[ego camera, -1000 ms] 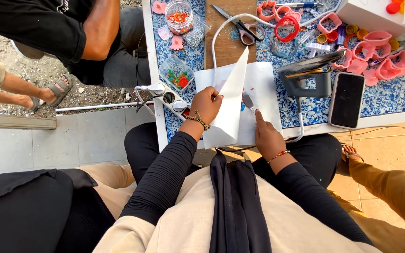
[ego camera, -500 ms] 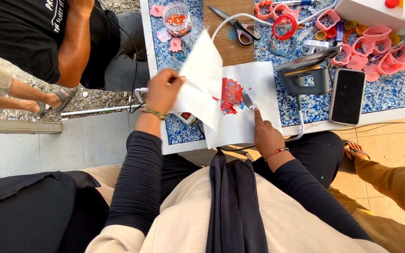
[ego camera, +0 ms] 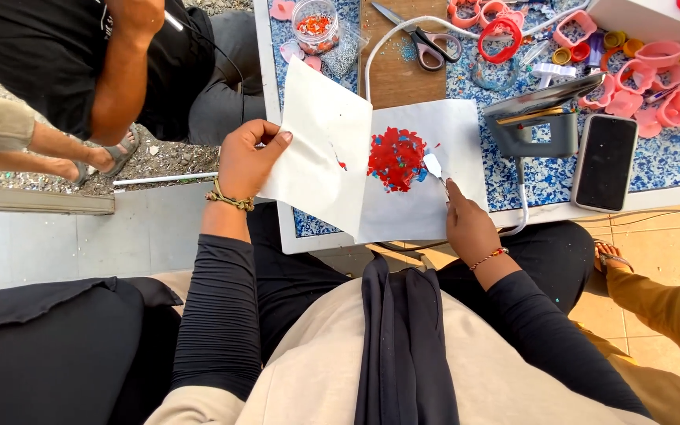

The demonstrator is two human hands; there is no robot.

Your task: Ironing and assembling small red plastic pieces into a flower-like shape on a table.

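The upper white sheet (ego camera: 320, 149) has been peeled further back since the earlier frame and is being held open at its edge by the left hand (ego camera: 247, 160), grip closed on it. A small scraper (ego camera: 433, 165) is being pinched by the right hand (ego camera: 468, 226) beside the red patch (ego camera: 396, 158) on the lower sheet (ego camera: 426, 205). Beyond, scissors (ego camera: 423, 35) are lying on the desk (ego camera: 670, 165).

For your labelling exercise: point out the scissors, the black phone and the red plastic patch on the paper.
scissors (ego camera: 425, 39), head view, on the crossed blades near the pivot.
black phone (ego camera: 605, 161), head view, middle of its dark screen.
red plastic patch (ego camera: 395, 159), head view, its centre.
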